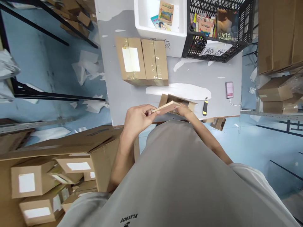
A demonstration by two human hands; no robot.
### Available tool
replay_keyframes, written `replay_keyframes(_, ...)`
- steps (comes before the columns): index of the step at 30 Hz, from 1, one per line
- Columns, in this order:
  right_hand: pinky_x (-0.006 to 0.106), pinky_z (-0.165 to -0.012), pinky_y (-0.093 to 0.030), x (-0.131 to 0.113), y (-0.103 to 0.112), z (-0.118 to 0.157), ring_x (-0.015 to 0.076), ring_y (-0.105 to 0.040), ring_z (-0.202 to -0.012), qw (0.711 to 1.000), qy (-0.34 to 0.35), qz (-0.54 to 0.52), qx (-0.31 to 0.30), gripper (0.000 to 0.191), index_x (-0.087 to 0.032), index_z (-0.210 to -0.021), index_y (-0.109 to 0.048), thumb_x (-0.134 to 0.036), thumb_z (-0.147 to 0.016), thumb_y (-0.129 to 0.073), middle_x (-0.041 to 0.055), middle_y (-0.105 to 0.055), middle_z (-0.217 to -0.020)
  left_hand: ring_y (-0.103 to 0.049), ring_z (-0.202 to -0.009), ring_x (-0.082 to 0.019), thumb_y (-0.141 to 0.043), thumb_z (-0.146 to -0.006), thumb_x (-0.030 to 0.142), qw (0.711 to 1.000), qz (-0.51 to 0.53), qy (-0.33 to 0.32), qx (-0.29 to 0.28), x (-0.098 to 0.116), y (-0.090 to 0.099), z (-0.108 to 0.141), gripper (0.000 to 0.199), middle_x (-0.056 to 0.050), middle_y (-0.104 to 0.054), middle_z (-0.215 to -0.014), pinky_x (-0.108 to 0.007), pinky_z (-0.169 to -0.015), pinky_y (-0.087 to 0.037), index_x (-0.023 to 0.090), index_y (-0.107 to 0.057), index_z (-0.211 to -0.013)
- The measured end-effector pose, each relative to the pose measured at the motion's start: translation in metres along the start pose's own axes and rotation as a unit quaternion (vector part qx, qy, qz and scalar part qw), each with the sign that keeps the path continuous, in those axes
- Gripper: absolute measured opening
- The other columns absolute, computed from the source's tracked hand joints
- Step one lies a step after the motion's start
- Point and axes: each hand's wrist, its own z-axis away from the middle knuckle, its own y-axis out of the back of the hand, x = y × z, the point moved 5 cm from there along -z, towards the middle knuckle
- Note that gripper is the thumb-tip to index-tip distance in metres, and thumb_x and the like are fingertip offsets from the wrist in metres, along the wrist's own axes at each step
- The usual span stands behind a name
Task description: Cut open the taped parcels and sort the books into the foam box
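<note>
My left hand [141, 118] is closed on the left end of a thin book [166, 108] with a pinkish-tan cover and a pale edge. At its right end, my right hand [183, 110] grips the same book. It is tilted, held above a small open cardboard box [191, 106] at the table's near edge. The book hides part of that box's inside. To the right of the box lies a yellow-and-black utility knife [205, 106], apart from both hands.
Two taped cartons [155, 63] stand on the grey table [196, 71]. Behind are a white foam bin [161, 33] and a black crate [220, 47], both holding books. A phone [229, 90] with a cable lies right. A big carton [104, 157] of parcels stands at my left.
</note>
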Motion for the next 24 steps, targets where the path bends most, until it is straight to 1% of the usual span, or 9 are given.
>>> replay_keyframes(2,0.042,-0.12,-0.056,0.002,0.012,0.016,0.0332,-0.077,-0.137,0.997,0.02,-0.039,0.058,0.043,-0.015,-0.146,-0.079,-0.014,-0.116,-0.047,0.0194,-0.081,-0.151,-0.043,-0.057,-0.015,-0.087,-0.083,0.04,0.994,0.097,0.025,0.049,-0.002,0.0,-0.008,0.015,0.004,-0.051,-0.058,-0.03,-0.062,-0.036,0.027,-0.084,-0.079)
replay_keyframes(4,0.041,-0.12,-0.056,0.008,0.024,0.042,0.0296,-0.077,-0.137,0.986,0.028,-0.089,0.14,0.041,-0.019,-0.144,-0.079,-0.022,-0.118,-0.046,0.015,-0.081,-0.151,-0.039,-0.055,-0.013,-0.091,-0.076,0.044,0.974,0.199,0.059,0.086,-0.005,-0.005,-0.015,0.022,0.004,-0.048,-0.057,-0.029,-0.059,-0.034,0.025,-0.082,-0.075)
replay_keyframes(6,0.04,-0.111,-0.059,0.024,0.031,0.07,0.0295,-0.081,-0.123,0.968,-0.036,-0.114,0.223,0.035,-0.021,-0.132,-0.081,-0.033,-0.12,-0.05,0.0143,-0.087,-0.134,-0.038,-0.054,-0.012,-0.093,-0.07,0.047,0.947,0.29,0.092,0.102,-0.009,-0.012,-0.02,0.027,0.004,-0.049,-0.055,-0.027,-0.056,-0.032,0.024,-0.079,-0.072)
replay_keyframes(8,0.04,-0.103,-0.06,0.047,0.03,0.093,0.0313,-0.082,-0.113,0.943,-0.149,-0.11,0.275,0.034,-0.02,-0.122,-0.08,-0.044,-0.119,-0.055,0.015,-0.087,-0.118,-0.038,-0.052,-0.011,-0.095,-0.066,0.047,0.92,0.357,0.123,0.102,-0.013,-0.02,-0.022,0.031,0.004,-0.052,-0.056,-0.025,-0.052,-0.03,0.023,-0.077,-0.071)
replay_keyframes(11,0.041,-0.101,-0.06,0.077,0.016,0.108,0.0333,-0.082,-0.115,0.919,-0.277,-0.106,0.261,0.032,-0.017,-0.126,-0.078,-0.045,-0.113,-0.069,0.0187,-0.086,-0.122,-0.036,-0.051,-0.007,-0.098,-0.06,0.046,0.89,0.419,0.158,0.083,-0.016,-0.028,-0.023,0.037,0.004,-0.053,-0.059,-0.023,-0.049,-0.028,0.022,-0.071,-0.069)
replay_keyframes(13,0.04,-0.103,-0.06,0.091,0.009,0.103,0.0318,-0.083,-0.116,0.918,-0.294,-0.122,0.237,0.033,-0.015,-0.134,-0.076,-0.035,-0.108,-0.075,0.0207,-0.085,-0.133,-0.035,-0.051,-0.006,-0.101,-0.059,0.045,0.879,0.441,0.169,0.061,-0.017,-0.031,-0.024,0.043,0.006,-0.048,-0.057,-0.021,-0.049,-0.029,0.022,-0.065,-0.066)
replay_keyframes(18,0.039,-0.107,-0.061,0.098,0.01,0.071,0.0255,-0.083,-0.101,0.935,-0.233,-0.159,0.213,0.037,-0.014,-0.139,-0.078,-0.021,-0.104,-0.068,0.0179,-0.085,-0.137,-0.032,-0.05,-0.006,-0.102,-0.06,0.044,0.871,0.46,0.171,0.024,-0.016,-0.033,-0.026,0.049,0.008,-0.036,-0.054,-0.022,-0.049,-0.03,0.022,-0.058,-0.063)
replay_keyframes(21,0.038,-0.108,-0.061,0.093,0.017,0.056,0.0247,-0.083,-0.1,0.942,-0.196,-0.175,0.206,0.042,-0.013,-0.144,-0.079,-0.02,-0.105,-0.065,0.0179,-0.084,-0.14,-0.032,-0.049,-0.006,-0.101,-0.062,0.044,0.869,0.465,0.171,0.013,-0.015,-0.036,-0.027,0.049,0.009,-0.034,-0.055,-0.022,-0.048,-0.032,0.022,-0.057,-0.063)
replay_keyframes(24,0.041,-0.112,-0.06,0.088,0.028,0.053,0.0255,-0.084,-0.103,0.942,-0.179,-0.191,0.211,0.042,-0.014,-0.143,-0.081,-0.019,-0.105,-0.063,0.0172,-0.086,-0.136,-0.032,-0.049,-0.006,-0.101,-0.064,0.044,0.865,0.471,0.17,0.008,-0.011,-0.039,-0.025,0.05,0.009,-0.034,-0.055,-0.022,-0.048,-0.033,0.023,-0.056,-0.063)
